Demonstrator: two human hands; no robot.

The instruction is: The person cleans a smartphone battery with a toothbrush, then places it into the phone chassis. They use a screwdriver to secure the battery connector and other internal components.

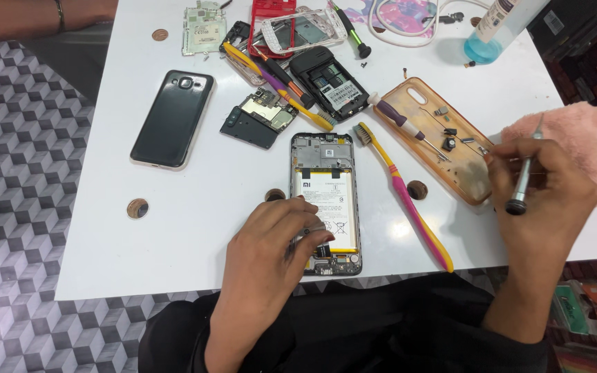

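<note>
A white surface (174, 242) stands on a floor (15, 207) of grey cube-pattern tiles. Nearest, the left hand (274, 238) lies half-curled, fingertips pressing the lower end of an opened phone (325, 200) with its battery bared. The right hand (544, 186) is closed around a small screwdriver (524, 174), above an orange phone case (437, 138) holding tiny parts. A pink-yellow toothbrush (402, 193) lies between. Farther off: a dark phone (173, 119) and scattered phone pieces (291, 62).
</note>
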